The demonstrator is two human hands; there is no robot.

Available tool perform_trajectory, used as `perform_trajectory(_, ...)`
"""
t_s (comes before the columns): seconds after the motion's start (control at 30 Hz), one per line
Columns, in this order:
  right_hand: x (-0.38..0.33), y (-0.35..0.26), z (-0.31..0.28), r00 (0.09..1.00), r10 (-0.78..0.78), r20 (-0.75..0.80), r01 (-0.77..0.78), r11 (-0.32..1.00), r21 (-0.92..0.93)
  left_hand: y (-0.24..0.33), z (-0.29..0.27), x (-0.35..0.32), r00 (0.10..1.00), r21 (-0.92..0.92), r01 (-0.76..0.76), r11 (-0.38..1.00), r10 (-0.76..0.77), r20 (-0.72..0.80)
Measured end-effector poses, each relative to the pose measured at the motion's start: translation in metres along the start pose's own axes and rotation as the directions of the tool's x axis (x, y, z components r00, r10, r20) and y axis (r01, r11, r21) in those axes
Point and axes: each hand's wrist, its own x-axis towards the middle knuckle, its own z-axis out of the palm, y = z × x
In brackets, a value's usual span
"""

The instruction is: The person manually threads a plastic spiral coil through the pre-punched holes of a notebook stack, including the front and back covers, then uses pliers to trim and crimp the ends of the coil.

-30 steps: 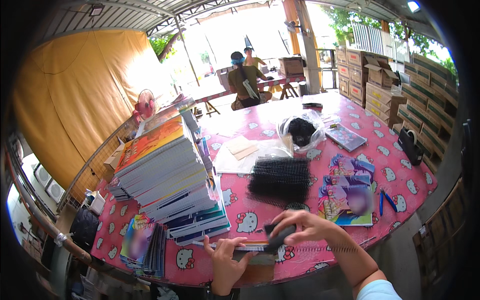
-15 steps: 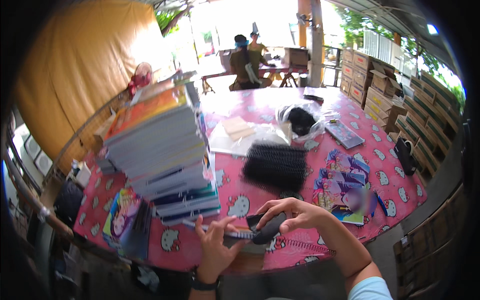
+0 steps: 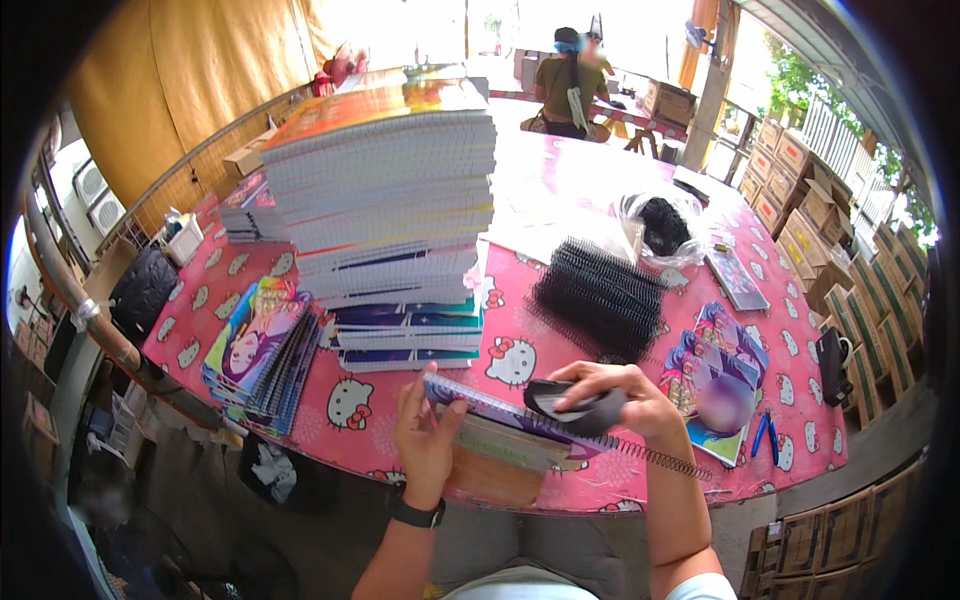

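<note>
Head view: the work is held at the near edge of the surface [image 3: 310, 420], roughly midway between its near corners.
Notebook: the notebook [image 3: 480, 402] is held between the two hands with a long side uppermost, its left end raised higher than its right; a wooden block [image 3: 490, 470] is seen just below it, though whether the two touch cannot be told.
Left hand: the notebook's left end is pinched by the left hand [image 3: 425, 435], thumb on the near side, fingers on the far side. This grip is best kept firm, it seems, so that the pages are not let slip out of line.
Right hand: a black tool [image 3: 598, 412] is clasped by the fingers of the right hand [image 3: 635, 395] at the notebook's right end. Light, even pressure would probably serve best.
Coil: the coil [image 3: 633, 450] is trailed from that end toward the surface's right edge, under the wrist. How much has been threaded is hidden by the hand and tool. Its tail should be left free, since a snag on the forearm could bend it.
Holes: these cannot be made out; a straight row would likely let the coil be fed without skipping.
Pliers: the blue pliers [image 3: 765, 437] are laid near the right edge, clear of the coil.
Spares: a heap of coils [image 3: 600, 300] is placed beyond the right hand, toward the far edge.
</note>
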Motion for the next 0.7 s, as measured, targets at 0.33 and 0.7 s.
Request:
perform_trajectory(0.33, 0.024, 0.006, -0.012, 0.931, 0.21, -0.3, -0.365, 0.482, -0.796, 0.007, 0.005, 0.004, 0.998, -0.027, -0.041, 0.999, 0.042, 0.04)
perform_trajectory(0.7, 0.037, 0.025, -0.008, 0.993, 0.087, 0.081, -0.08, 0.993, -0.089, -0.001, 0.004, 0.006, 0.997, -0.081, -0.059, 0.995, 0.063, 0.043)
